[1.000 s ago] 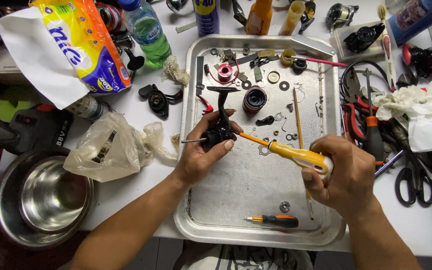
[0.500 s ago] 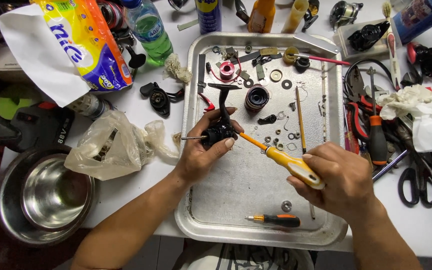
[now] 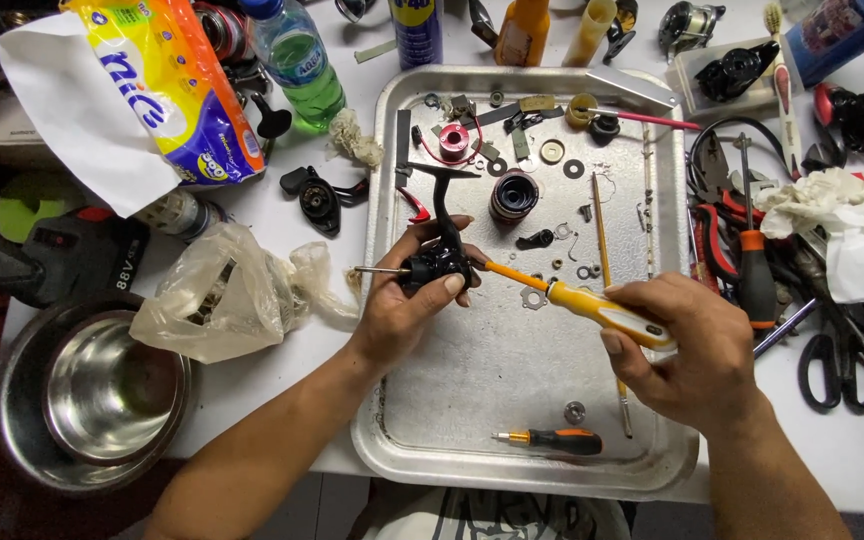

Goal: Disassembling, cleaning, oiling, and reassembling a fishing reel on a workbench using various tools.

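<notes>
My left hand (image 3: 407, 305) grips a black fishing-reel body (image 3: 437, 262) over the left side of a metal tray (image 3: 392, 420); a thin metal shaft sticks out of the body to the left. My right hand (image 3: 687, 350) holds a yellow-handled screwdriver (image 3: 602, 312), its orange shank slanting up-left with the tip against the reel body. Small reel parts lie at the tray's far end: a dark spool (image 3: 512, 195), a red gear piece (image 3: 454, 140), washers and springs.
A small orange-and-black screwdriver (image 3: 552, 438) lies near the tray's front edge. A steel bowl (image 3: 92, 390) and a plastic bag (image 3: 222, 295) sit left. Pliers, scissors (image 3: 837, 355) and a white rag (image 3: 842, 215) crowd the right. Bottles and a tissue pack (image 3: 162, 85) stand at the back.
The screwdriver's handle has dropped slightly and my right hand has shifted a little down and right; the tip stays at the reel body. My left hand has kept its hold.
</notes>
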